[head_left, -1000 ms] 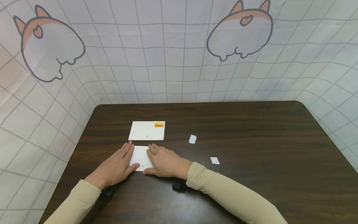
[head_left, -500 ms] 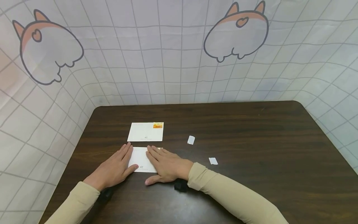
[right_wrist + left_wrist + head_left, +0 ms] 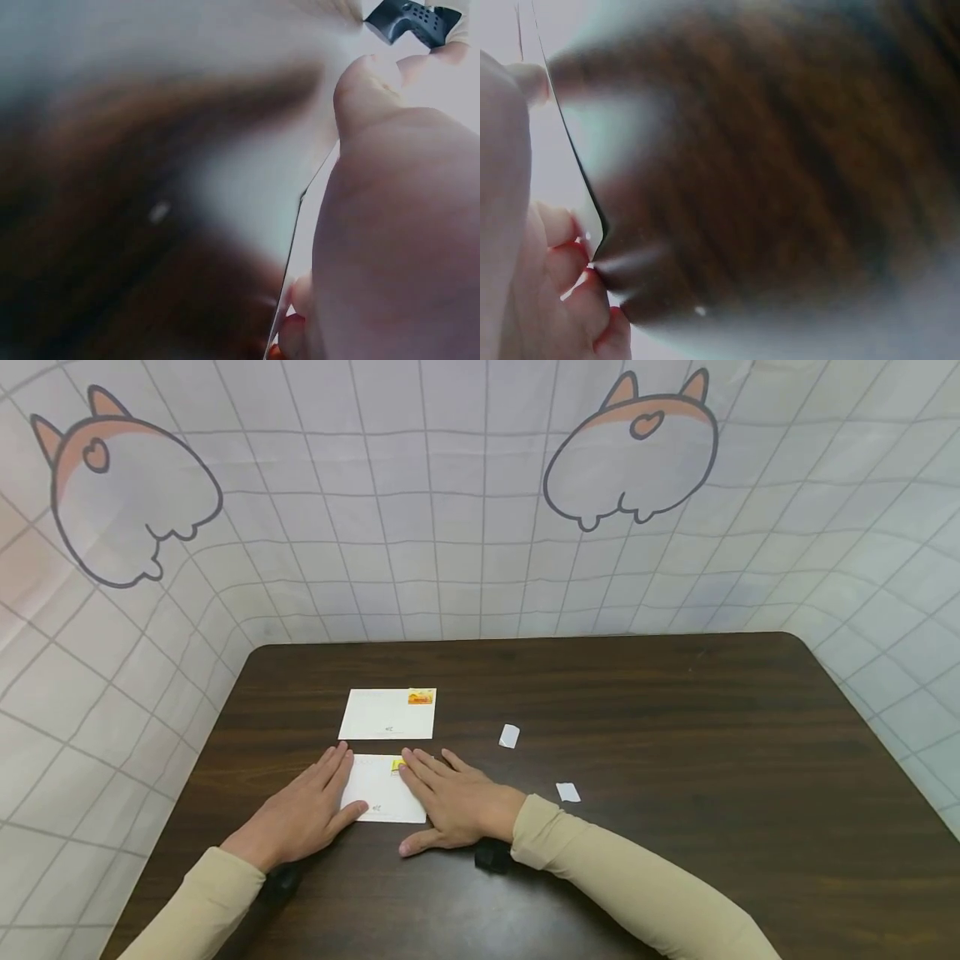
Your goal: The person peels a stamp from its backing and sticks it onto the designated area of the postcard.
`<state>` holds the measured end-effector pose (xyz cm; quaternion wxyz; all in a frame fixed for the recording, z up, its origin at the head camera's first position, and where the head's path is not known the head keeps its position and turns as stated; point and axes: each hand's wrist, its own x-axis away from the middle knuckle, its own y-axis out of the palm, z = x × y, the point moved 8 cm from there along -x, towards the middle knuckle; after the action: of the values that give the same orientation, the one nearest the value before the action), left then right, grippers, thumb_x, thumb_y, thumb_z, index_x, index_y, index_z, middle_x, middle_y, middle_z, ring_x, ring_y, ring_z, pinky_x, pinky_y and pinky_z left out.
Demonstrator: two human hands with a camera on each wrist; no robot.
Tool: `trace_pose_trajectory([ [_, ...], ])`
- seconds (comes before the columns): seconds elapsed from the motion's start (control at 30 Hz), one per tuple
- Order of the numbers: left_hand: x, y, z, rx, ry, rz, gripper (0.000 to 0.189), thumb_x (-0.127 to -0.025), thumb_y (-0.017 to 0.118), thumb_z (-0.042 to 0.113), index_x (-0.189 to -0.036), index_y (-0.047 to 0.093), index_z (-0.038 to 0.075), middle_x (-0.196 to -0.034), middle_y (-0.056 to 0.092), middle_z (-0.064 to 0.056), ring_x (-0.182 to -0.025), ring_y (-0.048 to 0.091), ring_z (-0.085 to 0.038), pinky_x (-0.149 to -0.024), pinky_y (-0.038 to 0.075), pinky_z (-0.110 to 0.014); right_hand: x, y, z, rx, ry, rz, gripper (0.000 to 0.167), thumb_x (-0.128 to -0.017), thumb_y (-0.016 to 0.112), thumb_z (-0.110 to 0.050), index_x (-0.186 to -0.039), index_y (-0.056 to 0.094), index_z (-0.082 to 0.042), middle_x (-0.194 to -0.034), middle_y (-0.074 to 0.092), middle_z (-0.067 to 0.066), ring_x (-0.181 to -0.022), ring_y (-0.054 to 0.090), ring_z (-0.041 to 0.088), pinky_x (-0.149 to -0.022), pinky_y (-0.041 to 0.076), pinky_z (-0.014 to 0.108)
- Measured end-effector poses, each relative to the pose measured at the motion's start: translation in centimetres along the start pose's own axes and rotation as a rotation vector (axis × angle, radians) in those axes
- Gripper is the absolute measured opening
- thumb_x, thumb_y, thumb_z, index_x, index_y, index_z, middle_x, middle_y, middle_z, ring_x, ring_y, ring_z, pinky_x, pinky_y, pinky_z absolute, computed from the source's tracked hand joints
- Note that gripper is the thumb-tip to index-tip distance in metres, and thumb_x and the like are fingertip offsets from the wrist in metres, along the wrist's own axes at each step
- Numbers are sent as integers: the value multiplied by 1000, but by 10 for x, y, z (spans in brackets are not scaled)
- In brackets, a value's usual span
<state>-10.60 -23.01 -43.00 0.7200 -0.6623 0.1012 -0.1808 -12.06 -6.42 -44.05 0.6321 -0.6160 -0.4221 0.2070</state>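
A white postcard-like card (image 3: 378,793) lies on the dark wooden table between both hands, a yellow stamp (image 3: 397,766) showing at its upper right, partly under the right fingertips. My left hand (image 3: 303,806) rests flat along the card's left edge, fingers straight and thumb on its lower left corner. Across the card's right side lies my right hand (image 3: 459,802), fingers straight and spread, thumb on the table below. Just beyond is a second white card (image 3: 386,718) bearing an orange-yellow stamp (image 3: 420,697). Both wrist views show the near card's edge close beside the hands.
Two small white paper pieces lie on the table (image 3: 675,735) right of the cards: one farther piece (image 3: 509,736) and one nearer piece (image 3: 568,792). A white grid-patterned curtain (image 3: 465,510) surrounds the table's back and sides.
My right hand has slid rightward over the near card and its thumb has moved off onto the table, uncovering part of the yellow stamp. The left hand has stayed in place.
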Motion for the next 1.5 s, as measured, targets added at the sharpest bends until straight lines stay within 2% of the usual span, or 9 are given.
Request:
trace_pose_trajectory([
  [0.2,1,4,-3,17,-13,-20,81,-106,52,49,-157,30,-10,-168,27,-29,-155,32,-46,-124,35,-58,5,3,5,13,10,10,107,-93,41,-83,-168,9,-14,-177,0,5,-166,5,18,-135,14,49],
  [0.57,0,7,0,12,-13,-7,80,-106,52,49,-156,33,-10,-167,31,-29,-154,35,-46,-123,38,-57,15,9,9,65,47,13,108,-92,38,-85,-167,13,-13,-177,4,6,-166,8,19,-135,15,50],
  [0.8,-1,11,-3,24,-21,-9,80,-105,52,50,-157,33,-9,-167,30,-29,-155,33,-46,-124,37,-57,21,12,16,31,73,-7,105,-93,38,-83,-167,13,-13,-177,3,5,-166,7,19,-135,13,51],
  [1.2,-5,17,-5,42,-13,0,80,-106,52,48,-156,33,-10,-166,30,-30,-155,33,-46,-124,36,-58,20,17,27,48,68,-5,102,-95,34,-83,-167,14,-13,-177,5,5,-165,9,19,-135,14,50],
  [1.33,-7,18,-5,44,-7,12,79,-106,52,48,-156,33,-10,-166,31,-30,-154,34,-46,-123,37,-58,21,12,34,20,74,28,103,-95,36,-82,-167,14,-11,-177,6,7,-165,10,21,-135,15,51],
  [1.5,-7,17,-7,58,1,21,79,-106,53,47,-155,34,-11,-165,31,-31,-153,35,-48,-122,38,-59,30,-4,53,-48,66,116,102,-97,39,-77,-166,15,-6,-177,9,12,-165,12,25,-134,19,51],
])
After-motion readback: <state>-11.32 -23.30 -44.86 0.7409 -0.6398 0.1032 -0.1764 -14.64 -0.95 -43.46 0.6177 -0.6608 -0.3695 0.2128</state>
